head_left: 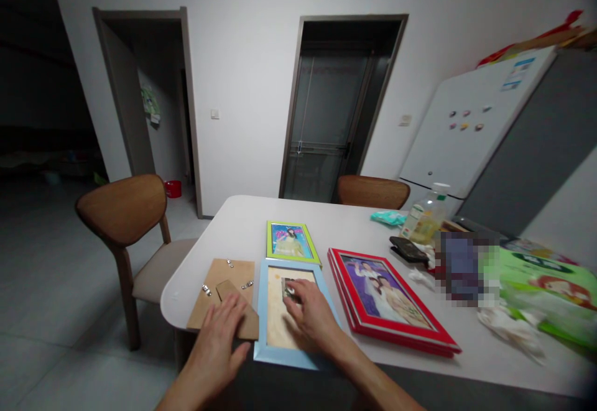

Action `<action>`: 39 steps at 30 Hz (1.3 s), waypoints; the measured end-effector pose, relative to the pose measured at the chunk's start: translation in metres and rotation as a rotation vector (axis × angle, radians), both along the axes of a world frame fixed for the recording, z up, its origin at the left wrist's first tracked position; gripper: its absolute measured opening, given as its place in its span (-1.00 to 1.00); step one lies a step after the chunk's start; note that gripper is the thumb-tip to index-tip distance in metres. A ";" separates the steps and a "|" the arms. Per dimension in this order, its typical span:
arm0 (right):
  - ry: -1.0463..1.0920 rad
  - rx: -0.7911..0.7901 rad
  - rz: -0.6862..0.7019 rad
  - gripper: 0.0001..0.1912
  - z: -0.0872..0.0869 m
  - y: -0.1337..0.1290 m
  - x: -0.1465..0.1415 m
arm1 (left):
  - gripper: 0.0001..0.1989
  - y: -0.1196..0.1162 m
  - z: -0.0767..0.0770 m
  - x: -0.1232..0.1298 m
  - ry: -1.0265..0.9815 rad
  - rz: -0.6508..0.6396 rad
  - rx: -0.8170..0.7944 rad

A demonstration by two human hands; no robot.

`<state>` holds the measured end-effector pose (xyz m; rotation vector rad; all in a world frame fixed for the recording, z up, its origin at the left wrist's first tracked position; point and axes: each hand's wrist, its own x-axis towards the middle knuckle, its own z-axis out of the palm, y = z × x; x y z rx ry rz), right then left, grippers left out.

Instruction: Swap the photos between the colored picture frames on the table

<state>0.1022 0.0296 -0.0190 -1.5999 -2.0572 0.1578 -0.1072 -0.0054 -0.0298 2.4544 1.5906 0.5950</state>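
My left hand (219, 336) lies flat with fingers out on a brown backing board (236, 273), which has metal clips and a stand flap. Right of it, a light blue picture frame (263, 318) lies on the table, with a cream, lightly stained sheet (276, 318) inside its border. Over that sheet, the curled fingers of my right hand (310, 314) pinch a small dark photo (286, 286), partly hidden by them. Beyond the blue frame is a yellow-green frame (269, 243) with a picture. Red frames (347, 302) sit stacked on the right, a group photo on top.
A bottle (424, 218), a dark wallet-like item (408, 249), crumpled tissues (510, 330) and a green package (550, 280) crowd the table's right side. Wooden chairs stand at the left (124, 209) and far side (373, 191). A white fridge (471, 125) stands behind.
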 end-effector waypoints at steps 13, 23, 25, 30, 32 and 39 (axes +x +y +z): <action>0.109 -0.041 0.225 -0.51 0.002 -0.005 -0.093 | -0.58 0.028 -0.024 -0.060 -0.034 0.199 0.092; 0.229 -0.059 0.175 -0.62 0.025 -0.044 -0.002 | -0.53 0.005 0.004 0.022 -0.098 -0.013 0.200; 0.224 -0.102 0.132 -0.63 0.018 -0.052 0.019 | -0.51 -0.001 0.004 0.041 -0.094 -0.049 0.149; 0.199 -0.126 0.055 -0.64 0.005 -0.058 0.044 | -0.52 -0.005 0.001 0.065 -0.078 -0.087 0.072; 0.154 -0.120 0.039 -0.62 0.001 -0.055 0.045 | -0.56 -0.004 0.002 0.067 -0.066 -0.084 0.050; -0.012 -0.042 0.019 -0.61 -0.013 -0.049 0.040 | -0.68 -0.004 0.005 0.060 -0.059 -0.114 0.014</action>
